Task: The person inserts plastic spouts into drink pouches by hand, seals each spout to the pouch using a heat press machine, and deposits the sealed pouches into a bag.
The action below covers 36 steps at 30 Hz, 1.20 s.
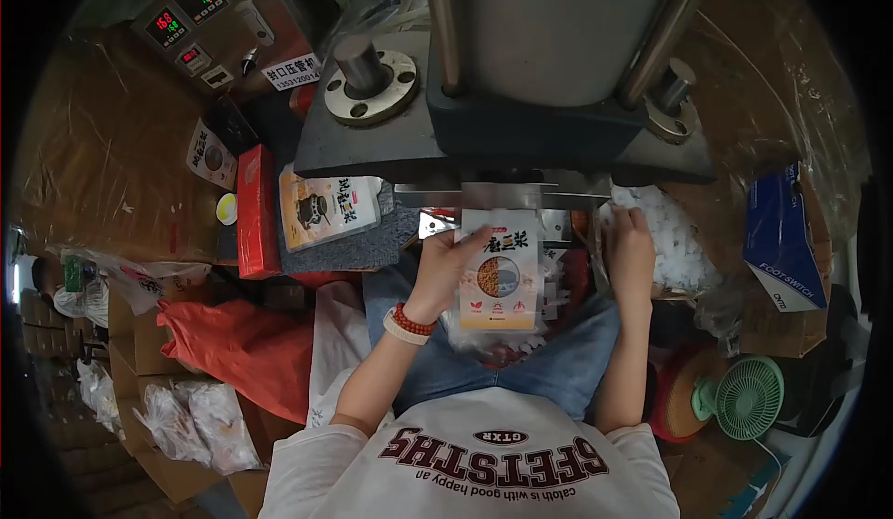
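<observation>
Left fingers (476, 240) closed on the left edge of a printed pouch (508, 286), holding it face up in front of the press (535, 124), top end at the metal plate under the head. Pouch label: big black Chinese characters, the readable ones 磨豆浆, above a round picture, part beans, part grey; 3 pink icons near the bottom, orange band below.

Right fingers (627, 220) are bent at the edge of the white pieces (674, 249), right of the pouch. Can't tell if they grip anything, or how far open they are.

Another printed pouch (330, 210) lies on the grey mat (349, 251), left of my left hand, with an orange panel and dark figure. Red box (258, 212) just beside it, small yellow item (226, 208) left of the box.

Control panel (209, 31), upper left: large red readouts 168 and 165, smaller green digits under each. Sticker (293, 71) reads 封口压管机, phone number below starting 135.

Far right: blue and white box (783, 240) marked FOOT SWITCH and CNTD, green fan (749, 397) below it. My shirt (502, 459) has GTXR in an oval.
</observation>
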Motion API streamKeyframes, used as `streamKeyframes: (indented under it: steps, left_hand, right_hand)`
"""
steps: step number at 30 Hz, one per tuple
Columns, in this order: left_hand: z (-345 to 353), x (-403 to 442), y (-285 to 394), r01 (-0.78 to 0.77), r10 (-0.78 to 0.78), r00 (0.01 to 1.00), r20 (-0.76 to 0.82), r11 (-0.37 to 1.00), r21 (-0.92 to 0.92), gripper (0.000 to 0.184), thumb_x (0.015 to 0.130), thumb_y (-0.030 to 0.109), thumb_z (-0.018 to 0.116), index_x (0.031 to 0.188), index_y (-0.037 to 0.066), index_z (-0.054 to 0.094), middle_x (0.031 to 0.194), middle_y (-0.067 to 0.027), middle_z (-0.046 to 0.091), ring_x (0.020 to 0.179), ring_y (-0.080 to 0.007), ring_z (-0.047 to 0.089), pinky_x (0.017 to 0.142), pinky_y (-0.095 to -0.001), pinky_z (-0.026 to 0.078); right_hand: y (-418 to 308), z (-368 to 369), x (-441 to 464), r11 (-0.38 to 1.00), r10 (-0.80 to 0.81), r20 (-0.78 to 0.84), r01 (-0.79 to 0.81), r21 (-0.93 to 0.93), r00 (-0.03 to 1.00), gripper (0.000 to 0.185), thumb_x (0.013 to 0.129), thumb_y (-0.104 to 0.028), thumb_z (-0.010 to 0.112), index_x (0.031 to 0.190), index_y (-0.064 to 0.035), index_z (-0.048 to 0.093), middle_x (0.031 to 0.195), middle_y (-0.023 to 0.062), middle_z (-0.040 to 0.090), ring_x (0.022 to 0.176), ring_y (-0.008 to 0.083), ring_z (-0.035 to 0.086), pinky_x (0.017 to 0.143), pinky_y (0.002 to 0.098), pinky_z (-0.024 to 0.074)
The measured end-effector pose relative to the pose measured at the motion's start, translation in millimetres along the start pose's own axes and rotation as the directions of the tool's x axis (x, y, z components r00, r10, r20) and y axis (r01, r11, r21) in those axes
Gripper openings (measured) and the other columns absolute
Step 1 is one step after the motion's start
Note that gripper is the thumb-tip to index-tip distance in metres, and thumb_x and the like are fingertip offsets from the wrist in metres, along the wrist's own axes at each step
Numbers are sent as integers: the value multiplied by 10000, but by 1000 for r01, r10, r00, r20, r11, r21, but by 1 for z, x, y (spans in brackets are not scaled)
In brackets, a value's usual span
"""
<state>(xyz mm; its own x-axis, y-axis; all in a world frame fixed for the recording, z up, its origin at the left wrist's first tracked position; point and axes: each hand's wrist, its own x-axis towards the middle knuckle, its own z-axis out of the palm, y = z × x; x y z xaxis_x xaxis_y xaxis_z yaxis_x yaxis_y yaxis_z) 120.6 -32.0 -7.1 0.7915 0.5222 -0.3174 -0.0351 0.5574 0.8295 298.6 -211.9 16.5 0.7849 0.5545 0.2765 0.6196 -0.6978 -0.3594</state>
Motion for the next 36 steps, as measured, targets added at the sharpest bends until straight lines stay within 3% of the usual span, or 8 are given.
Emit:
streamKeyframes:
  steps: [4,7,9,12,17,21,29,36]
  left_hand:
    - [-20,1,8,-53,81,994,-73,944,325,257,879,212,683,1007,-10,665,909,-70,695,794,-141,653,707,-283,521]
    - [-60,-6,45,-80,801,597,34,18,997,527,855,341,675,1271,45,543,1238,-133,593,1156,-287,546,1004,-462,376]
    - [-102,-15,49,242,723,685,85,-336,910,705,847,430,646,1411,92,392,1454,-123,399,1351,-323,347,1105,-546,178]
    - [-117,-50,43,-88,428,869,249,-361,928,740,811,405,677,1428,129,376,1489,-100,357,1371,-307,331,1111,-551,188]
    - [-95,-82,31,-288,615,779,122,179,941,408,681,-84,535,1025,65,697,993,-78,711,1000,-278,664,854,-349,522]
    - [-49,-94,36,-502,692,667,276,143,853,437,632,-99,510,1001,35,702,1024,-112,699,1018,-272,660,870,-345,524]
    - [-19,-96,28,-675,536,702,469,292,677,340,722,-87,569,1028,-1,692,949,-111,713,856,-229,704,776,-297,550]
    - [2,-33,-10,13,-13,1000,2,989,145,182,892,132,665,916,-48,678,861,-83,700,734,-118,664,646,-248,541]
  right_hand:
    - [4,-6,-6,997,-74,-27,74,-9,997,232,868,-64,583,1086,10,608,996,179,621,921,369,569,791,429,477]
    - [7,-12,-8,994,-91,-86,96,60,992,227,892,-58,577,1106,12,606,1013,151,639,907,310,619,768,388,500]
    - [-9,-22,-16,784,133,-121,-30,620,984,261,923,-53,557,1173,17,582,1068,126,641,892,224,658,800,319,512]
    - [-35,-30,-33,263,49,24,-36,964,999,275,931,-40,557,1195,41,547,1062,120,638,935,205,654,822,304,518]
    - [-85,-31,-55,49,-210,-66,78,996,975,261,889,18,588,1142,48,532,1058,181,648,967,250,654,866,344,525]
    - [-114,-9,-55,434,-509,-209,459,775,835,225,794,6,679,1014,24,638,1070,128,676,1038,251,640,930,375,483]
    - [-97,-28,-53,256,-640,-154,398,881,752,318,766,-59,717,1069,-6,638,1096,100,678,1100,285,612,1044,435,363]
    - [-50,-54,-32,770,20,-59,22,638,998,325,839,-97,675,1139,-2,596,1037,120,664,984,220,611,883,322,452]
